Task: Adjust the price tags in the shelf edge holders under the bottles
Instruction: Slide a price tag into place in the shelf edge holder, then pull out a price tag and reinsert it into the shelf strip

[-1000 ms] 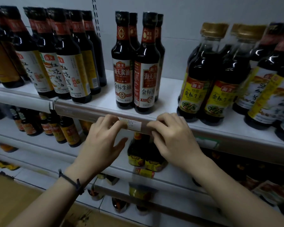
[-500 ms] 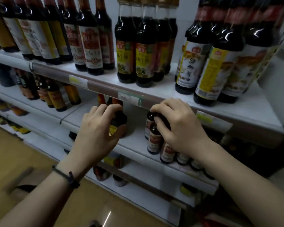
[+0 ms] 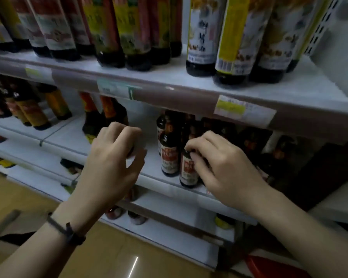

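The brown shelf edge holder point(image 3: 169, 97) runs under the upper row of dark sauce bottles point(image 3: 201, 37). It carries three price tags: a pale yellow one point(image 3: 38, 73) at the left, a greenish one point(image 3: 115, 89) in the middle and a yellow and white one point(image 3: 243, 111) at the right. My left hand point(image 3: 113, 161) hovers below the holder, fingers curled, holding nothing. My right hand point(image 3: 223, 167) is lower right, fingers bent in front of small bottles point(image 3: 169, 155) on the shelf beneath. Neither hand touches a tag.
Lower white shelves point(image 3: 64, 141) hold more dark bottles point(image 3: 30, 111). A white perforated end panel point(image 3: 319, 23) closes the shelf at the right. The tan floor point(image 3: 100, 257) lies below, with a red object point(image 3: 269, 267) at the bottom right.
My view has swung right along the shelf. Both hands have come off the tag they pinched on the holder and dropped below the shelf edge, in front of the lower bottles.
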